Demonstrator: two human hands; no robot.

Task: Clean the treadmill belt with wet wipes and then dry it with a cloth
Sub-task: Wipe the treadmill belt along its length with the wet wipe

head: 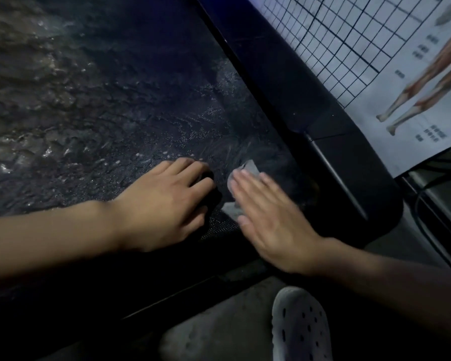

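Note:
The dark treadmill belt (110, 105) fills most of the view, glistening wet with streaks and smears. My right hand (268, 217) lies flat with straight fingers, pressing a pale wet wipe (248, 169) onto the belt near its lower right corner; bits of the wipe show past the fingertips and beside the thumb. My left hand (164, 199) rests on the belt just left of it, fingers bent with the tips on the surface, holding nothing that I can see.
The black side rail (292, 82) runs diagonally along the belt's right edge. Beyond it lies a poster (391, 56) with a grid and drawn legs. A grey perforated clog (301, 327) stands on the floor at the bottom, below the treadmill's end cap (141, 290).

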